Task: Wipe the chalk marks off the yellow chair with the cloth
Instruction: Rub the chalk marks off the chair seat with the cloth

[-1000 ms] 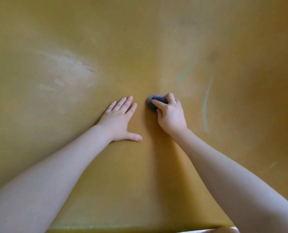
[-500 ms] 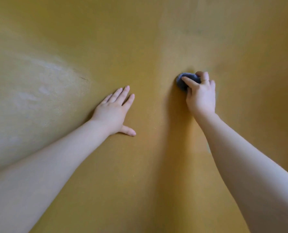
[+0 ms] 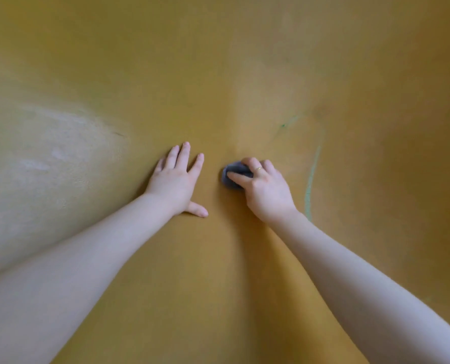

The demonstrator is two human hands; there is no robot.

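Note:
The yellow chair (image 3: 218, 74) fills the whole head view, curving inward like a shell. My right hand (image 3: 264, 189) grips a small bunched grey-blue cloth (image 3: 235, 174) and presses it against the chair near the centre crease. My left hand (image 3: 177, 179) lies flat on the chair with fingers spread, just left of the cloth. A long green chalk line (image 3: 310, 179) runs down the surface to the right of my right hand. A fainter green chalk mark (image 3: 288, 124) sits above it.
A pale, shiny scuffed patch (image 3: 61, 153) covers the chair's left side. Both forearms reach in from the bottom corners. Nothing besides the chair's surface shows around the hands.
My right hand has drawn the cloth back down and left from the upper right, toward the centre crease. The green chalk line shows again beside it. My left hand stays flat.

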